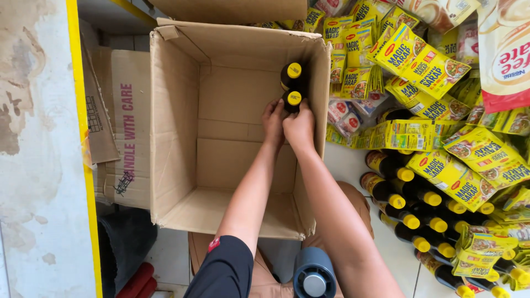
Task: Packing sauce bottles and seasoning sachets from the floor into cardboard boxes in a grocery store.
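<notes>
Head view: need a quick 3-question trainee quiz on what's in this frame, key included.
1. True or false: both hands touch the same dark bottle inside the cardboard box.
2. How many yellow-capped bottles stand in the box? A) one B) two C) four
3. Where do the other dark bottles lie?

Key:
1. True: left hand and right hand meet around the nearer bottle.
2. B: it and a second bottle behind it.
3. On the floor to the person's right, in a row of bottles among yellow seasoning packets.
</notes>
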